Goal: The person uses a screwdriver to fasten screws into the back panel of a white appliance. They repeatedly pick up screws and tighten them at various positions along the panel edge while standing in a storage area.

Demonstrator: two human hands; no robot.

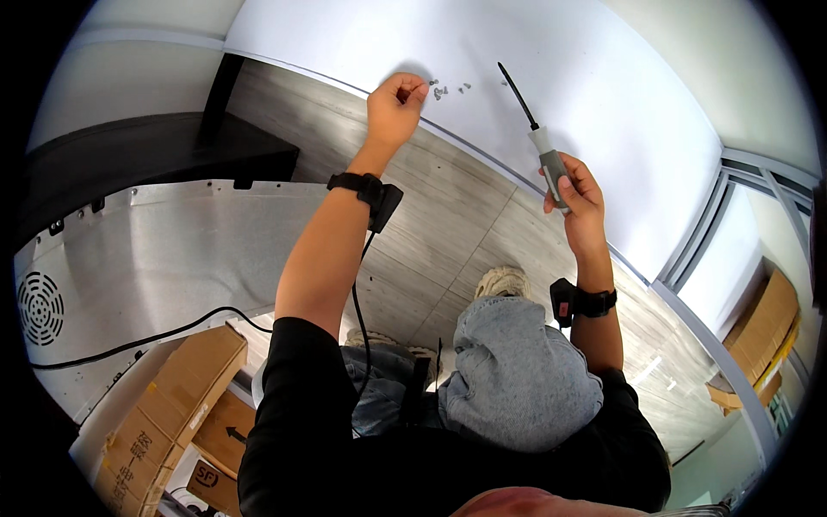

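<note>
My right hand [573, 191] is wrapped round the grey handle of a screwdriver [551, 168]. Its long black shaft points up and to the left, over the white tabletop [594, 86]. Close to the table's near edge, my left hand [399, 108] has thumb and fingers pinched together. Whatever sits between those fingertips is too small to make out. Just right of them lie several small metal screws [441, 91] in a loose group, the closest one beside the fingertips. One more tiny piece lies apart, near the screwdriver's shaft.
On the left are a bare metal panel [172, 250] with a round vent and a black shelf [155, 159]. Cardboard boxes [168, 414] stand at lower left, another carton [762, 327] at right behind a metal frame. A black cable [172, 332] runs toward my left arm.
</note>
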